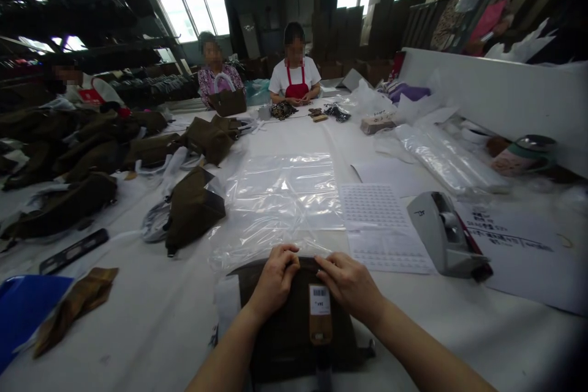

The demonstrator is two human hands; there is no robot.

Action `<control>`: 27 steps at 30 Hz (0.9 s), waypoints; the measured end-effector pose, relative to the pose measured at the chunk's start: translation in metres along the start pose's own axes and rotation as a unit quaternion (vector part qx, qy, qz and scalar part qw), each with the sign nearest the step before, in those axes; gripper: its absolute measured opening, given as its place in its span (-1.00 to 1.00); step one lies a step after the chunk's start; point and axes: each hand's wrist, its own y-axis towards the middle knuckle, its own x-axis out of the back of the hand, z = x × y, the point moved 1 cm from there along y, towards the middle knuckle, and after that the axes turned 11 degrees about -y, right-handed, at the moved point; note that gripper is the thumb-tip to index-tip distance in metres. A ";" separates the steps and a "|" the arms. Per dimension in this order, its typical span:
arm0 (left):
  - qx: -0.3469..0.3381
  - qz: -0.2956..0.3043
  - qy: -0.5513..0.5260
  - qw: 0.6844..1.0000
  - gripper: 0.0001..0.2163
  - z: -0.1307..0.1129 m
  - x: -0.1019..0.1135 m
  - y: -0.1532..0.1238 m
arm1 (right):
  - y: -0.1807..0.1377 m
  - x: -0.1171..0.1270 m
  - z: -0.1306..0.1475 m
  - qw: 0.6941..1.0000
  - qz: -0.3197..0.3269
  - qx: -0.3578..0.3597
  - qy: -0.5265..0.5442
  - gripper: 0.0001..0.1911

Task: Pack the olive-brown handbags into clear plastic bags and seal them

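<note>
A dark olive-brown handbag lies on the white-covered table right in front of me. My left hand is closed at its far edge, fingers curled and thumb pressed in. Close beside it, my right hand pinches the same edge between thumb and fingers. Below the right fingers, a brown hang tag with a white barcode label rests on the bag. White wrapping shows at the bag's left side. Just beyond the hands, clear plastic bags are spread flat.
On the right are printed sheets, a grey tape dispenser and rolled clear plastic. More olive-brown bags lie to the left, near a blue sheet. Co-workers are at the table's far end.
</note>
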 end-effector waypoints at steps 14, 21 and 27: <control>-0.011 0.005 -0.004 1.000 -0.87 0.001 -0.001 0.003 | 0.017 -0.002 -0.002 0.994 -0.007 0.065 -0.087 -0.73; -0.009 0.005 -0.009 1.000 -0.87 0.001 0.001 0.001 | 0.016 -0.008 -0.006 0.990 -0.043 0.099 -0.094 -0.74; -0.009 0.009 -0.012 1.000 -0.87 0.003 -0.003 0.006 | 0.015 -0.011 -0.006 0.989 -0.059 0.104 -0.090 -0.74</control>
